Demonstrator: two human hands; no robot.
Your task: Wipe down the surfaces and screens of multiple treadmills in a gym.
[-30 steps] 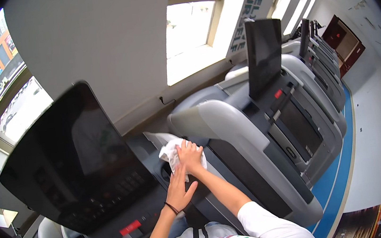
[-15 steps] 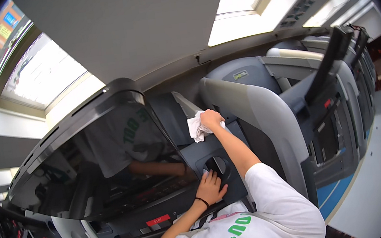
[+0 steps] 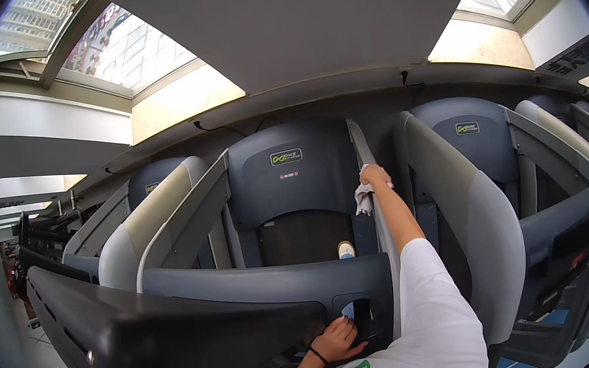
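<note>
White cloth [image 3: 363,200], bunched in the right hand [image 3: 374,174] and hanging in loose folds just below and to the left of its fingers. The hand is curled firmly around it at the grey side rail [image 3: 395,275] of a treadmill, with the arm stretched nearly straight. Half a second ago the right arm was more bent and the cloth closer to the console; now both appear farther out along the rail, so the wiping work seems to have moved on to the rail's far part.

The left hand [image 3: 337,339] stays well apart, nearer the body, its fingers partly bent and loosely spread at a round recess [image 3: 363,315]. Whether it grips anything there cannot be told. Left of that hand is the back of the black console [image 3: 195,336]. To the right hand's left are the dark blue hood [image 3: 294,184] and, lower, a pale shoe [image 3: 346,250].
</note>
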